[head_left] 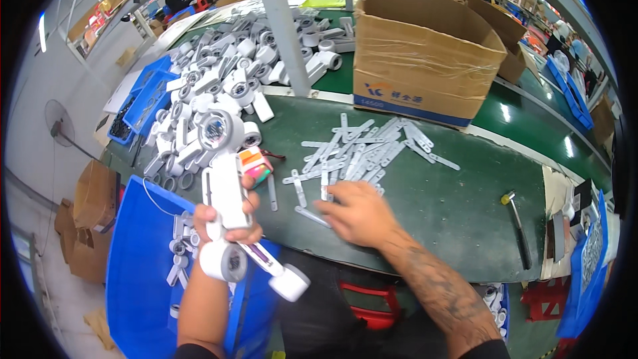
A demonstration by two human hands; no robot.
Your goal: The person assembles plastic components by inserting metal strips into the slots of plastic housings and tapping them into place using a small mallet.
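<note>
My left hand [240, 223] is wrapped round a white plastic housing [228, 189], gripping its long flat body. A round head with a grey ring tops it, and more round white ends hang below my fingers; whether these are one piece or two, I cannot tell. Beside my fingers is a small orange, green and pink block [258, 165], partly hidden. Over the green table my right hand [362, 214] is closed, its fingertips at one end of a flat grey strip [324, 178]. Another strip [312, 217] lies just under the thumb. Several similar strips [362, 149] form a loose pile beyond.
White housings [232, 60] are heaped at the left and back. A big cardboard box [425, 60] stands behind the strips. A yellow-headed hammer [518, 233] lies at the right. Blue bins [136, 252] flank the table, and a metal post [282, 26] rises at its back edge.
</note>
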